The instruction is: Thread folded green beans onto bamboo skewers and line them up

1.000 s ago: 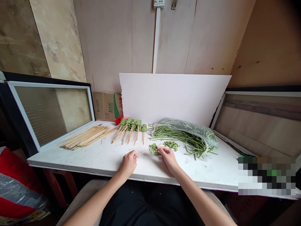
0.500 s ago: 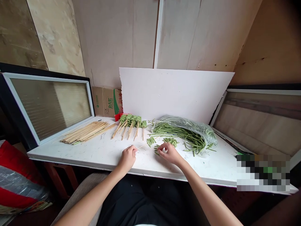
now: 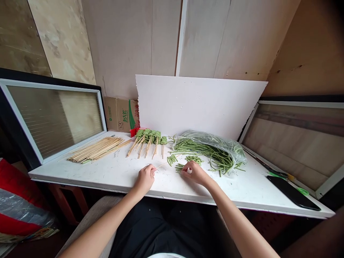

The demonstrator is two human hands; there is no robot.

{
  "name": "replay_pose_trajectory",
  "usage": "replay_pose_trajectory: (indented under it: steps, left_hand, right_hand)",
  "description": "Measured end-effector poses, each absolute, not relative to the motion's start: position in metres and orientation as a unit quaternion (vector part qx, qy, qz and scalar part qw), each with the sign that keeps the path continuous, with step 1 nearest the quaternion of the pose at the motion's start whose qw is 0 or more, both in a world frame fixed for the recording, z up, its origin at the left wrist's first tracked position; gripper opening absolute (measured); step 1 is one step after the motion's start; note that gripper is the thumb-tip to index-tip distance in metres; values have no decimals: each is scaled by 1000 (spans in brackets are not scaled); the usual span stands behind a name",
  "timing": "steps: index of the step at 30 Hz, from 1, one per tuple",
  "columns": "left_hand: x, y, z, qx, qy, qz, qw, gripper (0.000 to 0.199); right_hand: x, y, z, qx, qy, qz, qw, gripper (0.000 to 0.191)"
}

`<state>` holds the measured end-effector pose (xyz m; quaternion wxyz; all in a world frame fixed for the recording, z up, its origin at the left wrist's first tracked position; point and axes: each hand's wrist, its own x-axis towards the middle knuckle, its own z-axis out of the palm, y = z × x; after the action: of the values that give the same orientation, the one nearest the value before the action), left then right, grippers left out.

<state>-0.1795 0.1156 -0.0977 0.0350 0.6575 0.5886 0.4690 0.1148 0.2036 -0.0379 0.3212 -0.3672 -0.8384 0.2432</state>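
Head view, lower centre: left hand (image 3: 145, 178) pinches a skewer (image 3: 162, 165) low, presumably leaving its tip free (right hand (image 3: 195, 173): grip unclear).

Soft, diffuse daylight-like light, source out of frame. Table (image 3: 107, 179) and white board (image 3: 201, 104) bright; floor area under table near black. Faint soft shadow under right hand (image 3: 198, 175). Glare on plastic bag (image 3: 238, 152), pale reflection in left glass panel (image 3: 77, 111). Wide-angle stretch at edges, upper right corner dark. Cut bean pieces (image 3: 194, 159) slightly soft.
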Motion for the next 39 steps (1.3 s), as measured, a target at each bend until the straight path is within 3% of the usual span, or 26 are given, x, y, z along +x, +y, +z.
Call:
replay_pose_trajectory:
  steps: [4, 9, 15, 19, 22, 26, 33, 36, 39]
  left_hand:
    - [-179, 116, -99, 653, 580, 484, 45, 23]
    - [-178, 116, -99, 650, 586, 480, 55, 24]
    - [-178, 115, -99, 650, 596, 469, 49, 23]
    - [-178, 116, -101, 653, 594, 468, 42, 23]
    - [-179, 116, -102, 649, 596, 470, 45, 23]
    - [-179, 117, -103, 646, 595, 475, 50, 24]
    - [-179, 118, -104, 651, 586, 479, 53, 23]
    - [-179, 117, -103, 654, 584, 478, 51, 24]
    - [-178, 116, -100, 655, 580, 481, 51, 24]
  right_hand:
    - [142, 238, -29, -452, -799, 164, 360, 22]
    - [149, 284, -31, -541, -778, 62, 313, 24]
    - [130, 306, -32, -554, -793, 50, 248, 23]
    - [127, 299, -30, -542, -789, 25, 289, 14]
    - [125, 287, -33, -504, -802, 56, 316, 11]
    - [119, 268, -46, -431, -845, 147, 280, 15]
    - [112, 246, -67, -442, -846, 84, 287, 19]
    - [113, 243, -65, -442, -830, 109, 323, 15]
    - [112, 240, -61, -436, -773, 230, 400, 19]
